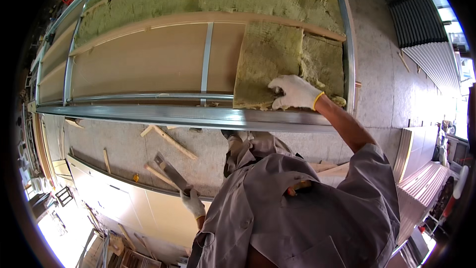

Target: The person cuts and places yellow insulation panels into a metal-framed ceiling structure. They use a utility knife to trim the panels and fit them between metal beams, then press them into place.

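My right hand (296, 93), in a white glove with a yellow cuff, rests on a piece of yellow-green mineral wool insulation (265, 54). Its fingers are bent and apart, pressing on the wool surface. This piece lies in the near bay of a metal-framed panel, against a wooden batten (188, 18). Beside it, toward the frame's right end, is another wool piece (322, 59) with a ragged edge. Low on the left, away from the panel, my gloved left hand (192, 202) is closed on the handle of a flat-bladed tool (171, 171). Its long metal blade points up and left.
A shiny metal rail (188, 115) edges the panel near my body, and a metal cross strut (207, 59) spans the bay. More wool (148, 17) fills the farther bays. Wood offcuts (174, 142) lie on the concrete floor (124, 144). Corrugated sheets (411, 15) are stacked at right.
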